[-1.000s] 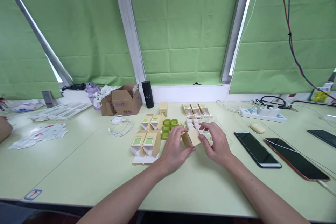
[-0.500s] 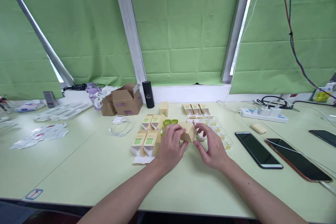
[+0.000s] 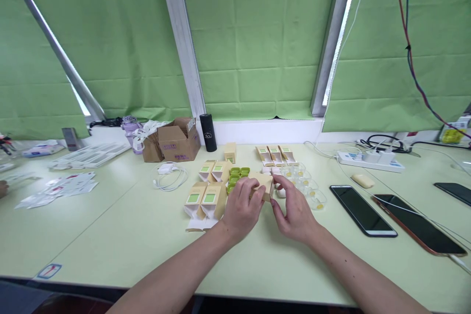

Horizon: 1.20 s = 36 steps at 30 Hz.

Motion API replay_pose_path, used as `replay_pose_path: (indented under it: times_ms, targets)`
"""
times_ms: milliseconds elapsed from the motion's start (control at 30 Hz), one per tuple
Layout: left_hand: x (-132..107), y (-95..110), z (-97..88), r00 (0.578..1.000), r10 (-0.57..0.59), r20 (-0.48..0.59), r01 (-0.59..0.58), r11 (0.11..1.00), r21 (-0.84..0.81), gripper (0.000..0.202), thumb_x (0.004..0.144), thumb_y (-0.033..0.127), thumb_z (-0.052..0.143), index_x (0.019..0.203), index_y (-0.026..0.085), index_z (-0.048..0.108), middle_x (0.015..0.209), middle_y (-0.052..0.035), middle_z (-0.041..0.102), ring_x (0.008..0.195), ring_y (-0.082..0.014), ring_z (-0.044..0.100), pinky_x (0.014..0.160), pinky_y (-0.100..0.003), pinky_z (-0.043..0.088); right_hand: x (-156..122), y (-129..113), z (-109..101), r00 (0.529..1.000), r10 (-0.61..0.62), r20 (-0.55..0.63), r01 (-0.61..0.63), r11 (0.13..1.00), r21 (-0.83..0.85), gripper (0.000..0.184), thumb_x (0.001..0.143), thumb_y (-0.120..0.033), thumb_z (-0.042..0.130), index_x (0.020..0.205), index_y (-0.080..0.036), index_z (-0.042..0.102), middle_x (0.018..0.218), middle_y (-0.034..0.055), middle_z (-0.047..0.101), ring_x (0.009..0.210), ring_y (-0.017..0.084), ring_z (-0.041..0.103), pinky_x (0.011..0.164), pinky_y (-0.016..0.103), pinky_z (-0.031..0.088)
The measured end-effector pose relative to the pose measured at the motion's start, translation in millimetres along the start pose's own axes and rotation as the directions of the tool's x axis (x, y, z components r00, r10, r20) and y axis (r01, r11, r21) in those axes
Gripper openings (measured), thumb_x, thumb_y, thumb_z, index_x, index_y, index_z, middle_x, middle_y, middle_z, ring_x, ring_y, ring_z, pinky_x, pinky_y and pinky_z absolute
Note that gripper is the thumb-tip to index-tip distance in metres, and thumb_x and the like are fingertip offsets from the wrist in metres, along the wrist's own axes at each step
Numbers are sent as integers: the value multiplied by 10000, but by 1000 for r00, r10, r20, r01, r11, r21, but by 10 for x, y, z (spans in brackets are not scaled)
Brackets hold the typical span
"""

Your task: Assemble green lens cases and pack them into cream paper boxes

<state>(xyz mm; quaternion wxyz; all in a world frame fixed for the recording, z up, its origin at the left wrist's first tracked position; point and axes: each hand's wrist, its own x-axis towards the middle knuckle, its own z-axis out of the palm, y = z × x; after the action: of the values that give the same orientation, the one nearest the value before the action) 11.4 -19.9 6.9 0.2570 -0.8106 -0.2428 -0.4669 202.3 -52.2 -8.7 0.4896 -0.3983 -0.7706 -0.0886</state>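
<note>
My left hand (image 3: 243,206) wraps its fingers over a small tan cardboard box (image 3: 262,182) raised above the table. At the box's right end, my right hand (image 3: 294,208) pinches the edge with thumb and fingertips; a gap shows there. Left of my hands stand several tan boxes with green labels (image 3: 209,198), their flaps open. Green square cups (image 3: 235,178) sit just behind my left hand, partly hidden. Beyond my right hand are clear plastic cups with yellow bottoms (image 3: 303,179) and small white-pink pieces (image 3: 270,170).
Three open boxes (image 3: 276,155) and one closed box (image 3: 230,152) stand farther back. A brown carton (image 3: 178,142) and a black cylinder (image 3: 208,132) are near the wall. Phones (image 3: 362,210) and a power strip (image 3: 370,159) lie right. Another person's hand (image 3: 3,189) shows at the left edge.
The held box has turned slightly, and a gap now shows at its right end. My right fingers have closed in on that edge. Another person's hand has appeared at far left.
</note>
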Motion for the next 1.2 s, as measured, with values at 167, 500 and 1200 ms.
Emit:
replay_pose_path:
  times_ms: [167,500,1200]
  targets:
    - [-1,12,-11,1000,-7,30,7,1000,-5,293,923,53,621,1188,175,591,1106,-125,637,1048,-265,605,888,-426,603,-1,0,4,1000,-4,3,4,1000,-1,651,991,-196,527,1597,-222,289,1340,181,645,1134,332,708,897,536,653]
    - [-17,16,15,996,3,94,-2,1000,-3,279,949,52,584,1204,164,589,1129,-142,643,1052,-267,592,848,-421,610,-26,39,33,996,67,65,-68,998,17,691,961,-160,519,1598,-213,256,1355,188,623,1115,323,714,892,529,648]
    - [-29,22,22,982,-41,186,47,999,-27,300,932,58,564,1211,167,568,1136,-136,640,1057,-282,627,830,-418,606,-54,61,120,985,162,58,-164,986,21,664,872,-104,518,1492,-185,293,1238,176,662,1004,295,740,798,460,644]
